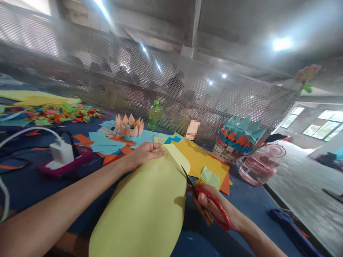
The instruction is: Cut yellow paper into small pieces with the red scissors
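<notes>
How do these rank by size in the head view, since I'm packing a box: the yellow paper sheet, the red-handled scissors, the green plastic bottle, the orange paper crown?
Largest to smallest:
1. yellow paper sheet
2. red-handled scissors, though their nearness to the camera makes this unsure
3. orange paper crown and green plastic bottle: these look alike, so unranked

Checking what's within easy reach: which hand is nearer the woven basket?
Right. The right hand is just in front of the woven basket; the left hand is farther away, off to the basket's left.

Two hands (144, 155) (210, 205), one pair of scissors (214, 208), one plastic bottle (154, 115).
</notes>
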`<state>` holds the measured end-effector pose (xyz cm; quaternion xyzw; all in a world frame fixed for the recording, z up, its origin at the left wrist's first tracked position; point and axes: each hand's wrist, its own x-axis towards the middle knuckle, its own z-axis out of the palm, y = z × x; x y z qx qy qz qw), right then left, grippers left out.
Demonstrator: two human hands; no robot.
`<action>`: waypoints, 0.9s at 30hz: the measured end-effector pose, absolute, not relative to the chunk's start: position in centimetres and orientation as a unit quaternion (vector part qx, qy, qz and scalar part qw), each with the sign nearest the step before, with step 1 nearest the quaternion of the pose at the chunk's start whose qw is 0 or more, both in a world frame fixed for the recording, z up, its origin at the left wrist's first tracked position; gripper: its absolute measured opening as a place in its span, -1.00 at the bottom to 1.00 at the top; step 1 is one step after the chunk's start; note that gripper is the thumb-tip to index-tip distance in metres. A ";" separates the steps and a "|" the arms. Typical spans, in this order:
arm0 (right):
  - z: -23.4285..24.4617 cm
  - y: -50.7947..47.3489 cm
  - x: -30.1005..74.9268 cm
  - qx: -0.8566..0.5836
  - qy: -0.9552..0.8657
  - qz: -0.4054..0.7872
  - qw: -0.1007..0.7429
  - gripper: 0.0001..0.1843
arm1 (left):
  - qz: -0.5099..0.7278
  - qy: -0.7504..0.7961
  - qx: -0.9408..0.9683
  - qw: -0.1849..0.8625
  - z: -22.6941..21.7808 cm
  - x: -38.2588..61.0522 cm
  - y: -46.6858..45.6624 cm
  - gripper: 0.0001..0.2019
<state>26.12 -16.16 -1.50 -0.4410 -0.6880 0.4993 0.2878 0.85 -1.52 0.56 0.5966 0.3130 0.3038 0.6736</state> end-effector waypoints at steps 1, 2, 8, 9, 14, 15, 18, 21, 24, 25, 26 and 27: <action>-1.6 -16.2 26.1 -0.442 -0.688 0.498 0.289 -0.51 | 0.303 0.313 0.599 0.672 0.5 0.8 -1.5 -0.54; -1.6 -16.2 26.0 -0.443 -0.687 0.497 0.291 -0.51 | 0.302 0.314 0.601 0.670 0.5 0.8 -1.5 -0.55; -1.6 -16.3 25.7 -0.466 -0.674 0.490 0.297 -0.52 | 0.298 0.310 0.605 0.670 0.6 0.8 -1.5 -0.58; -1.6 -16.3 25.6 -0.471 -0.672 0.488 0.297 -0.51 | 0.297 0.310 0.605 0.671 0.6 0.8 -1.5 -0.58; -1.4 -16.5 25.3 -0.481 -0.666 0.489 0.293 -0.52 | 0.292 0.311 0.605 0.672 0.7 0.8 -1.6 -0.55; -1.4 -16.5 25.3 -0.481 -0.665 0.490 0.293 -0.52 | 0.291 0.311 0.607 0.671 0.7 0.7 -1.6 -0.54; -1.7 -16.5 25.2 -0.484 -0.657 0.498 0.293 -0.53 | 0.289 0.309 0.611 0.669 0.8 0.7 -1.7 -0.53; -2.0 -16.4 25.3 -0.491 -0.640 0.513 0.293 -0.54 | 0.285 0.305 0.616 0.668 0.8 0.6 -1.6 -0.52; -2.2 -16.4 25.3 -0.505 -0.625 0.520 0.289 -0.56 | 0.282 0.305 0.620 0.666 0.7 0.6 -1.5 -0.51; -2.2 -16.4 25.3 -0.510 -0.624 0.518 0.286 -0.56 | 0.281 0.305 0.620 0.666 0.7 0.6 -1.5 -0.51; -2.2 -16.4 25.3 -0.518 -0.623 0.514 0.284 -0.57 | 0.280 0.307 0.620 0.666 0.7 0.5 -1.5 -0.50; -2.2 -16.4 25.2 -0.528 -0.620 0.509 0.281 -0.57 | 0.279 0.308 0.620 0.666 0.6 0.5 -1.5 -0.49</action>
